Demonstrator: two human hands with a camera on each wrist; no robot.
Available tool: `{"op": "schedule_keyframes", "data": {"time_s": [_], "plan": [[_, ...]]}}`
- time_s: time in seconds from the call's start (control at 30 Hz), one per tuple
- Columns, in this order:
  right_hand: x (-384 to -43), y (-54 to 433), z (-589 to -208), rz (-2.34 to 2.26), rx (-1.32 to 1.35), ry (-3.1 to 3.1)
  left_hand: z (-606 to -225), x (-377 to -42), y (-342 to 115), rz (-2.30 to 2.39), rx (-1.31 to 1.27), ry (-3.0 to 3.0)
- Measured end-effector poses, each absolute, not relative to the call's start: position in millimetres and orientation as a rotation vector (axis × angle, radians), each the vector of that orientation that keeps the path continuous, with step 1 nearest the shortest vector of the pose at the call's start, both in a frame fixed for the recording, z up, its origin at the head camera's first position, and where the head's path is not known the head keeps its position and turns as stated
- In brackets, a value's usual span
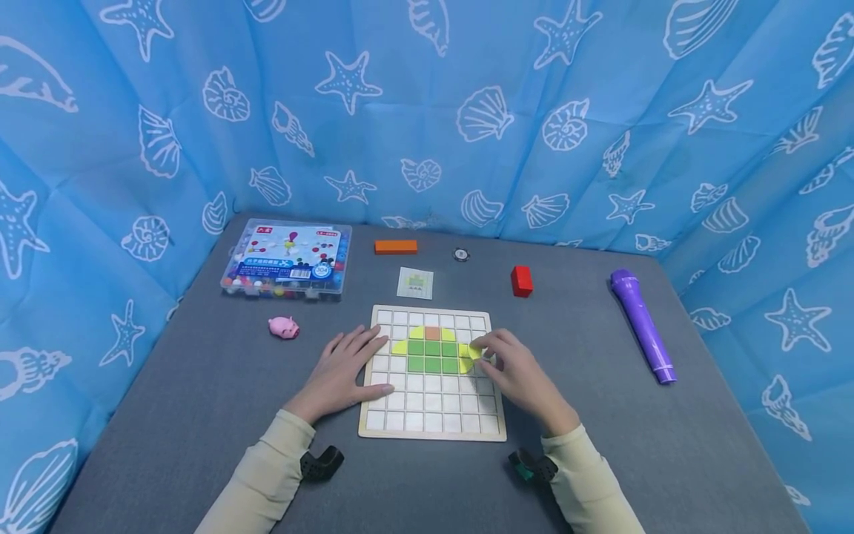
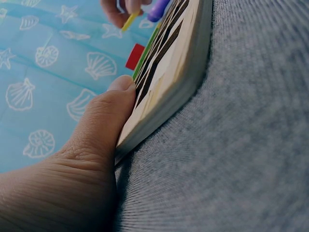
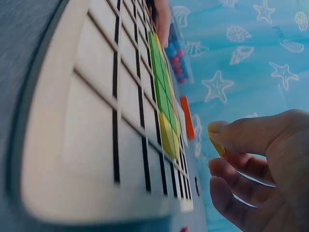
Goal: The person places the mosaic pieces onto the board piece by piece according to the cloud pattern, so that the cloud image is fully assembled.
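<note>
A wooden grid board (image 1: pixel 432 436) with white squares lies on the grey table. Green tiles (image 1: pixel 432 356) fill a block in its upper middle, with one brownish-orange tile (image 1: pixel 432 333) above them and yellow rounded tiles (image 1: pixel 400 347) around. My left hand (image 1: pixel 340 374) rests on the board's left edge with its fingers spread; in the left wrist view its thumb (image 2: pixel 104 113) lies along the rim. Between thumb and fingertips my right hand (image 1: pixel 520 374) pinches a yellow tile (image 3: pixel 218 146), held up over the right end of the green block.
Behind the board lie a pattern card (image 1: pixel 415 283), an orange block (image 1: pixel 396 247), a small round disc (image 1: pixel 461 254) and a red block (image 1: pixel 522 281). A boxed bead set (image 1: pixel 287 259) and a pink pig (image 1: pixel 283 327) sit left, a purple microphone (image 1: pixel 643 326) right.
</note>
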State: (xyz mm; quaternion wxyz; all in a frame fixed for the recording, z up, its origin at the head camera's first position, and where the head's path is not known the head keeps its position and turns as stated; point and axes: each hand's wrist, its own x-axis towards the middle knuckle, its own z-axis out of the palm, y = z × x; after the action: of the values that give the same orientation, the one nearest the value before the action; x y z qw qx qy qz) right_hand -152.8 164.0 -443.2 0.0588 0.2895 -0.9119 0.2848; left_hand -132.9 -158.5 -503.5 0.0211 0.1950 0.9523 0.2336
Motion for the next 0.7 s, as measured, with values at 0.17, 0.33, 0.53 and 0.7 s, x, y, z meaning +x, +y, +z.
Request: {"op": "schedule_keyframes", "data": {"time_s": [0.17, 0.33, 0.53, 0.7], "plan": [[-157.3, 148.0, -443.0, 0.921, 0.909, -2.775, -503.2, -133.3, -158.4, 0.719, 0.616, 2.951], [-160.2, 131.5, -446.3, 0.895, 0.936, -2.801, -502.3, -133.1, -158.2, 0.731, 0.625, 2.950], [-159.9, 111.7, -447.7, 0.852, 0.976, -2.844, -503.4, -133.1, -158.5, 0.722, 0.620, 2.958], [-159.0, 95.9, -448.4, 0.810, 1.032, -2.880, -504.8, -133.1, -159.7, 0.712, 0.622, 2.963]]}}
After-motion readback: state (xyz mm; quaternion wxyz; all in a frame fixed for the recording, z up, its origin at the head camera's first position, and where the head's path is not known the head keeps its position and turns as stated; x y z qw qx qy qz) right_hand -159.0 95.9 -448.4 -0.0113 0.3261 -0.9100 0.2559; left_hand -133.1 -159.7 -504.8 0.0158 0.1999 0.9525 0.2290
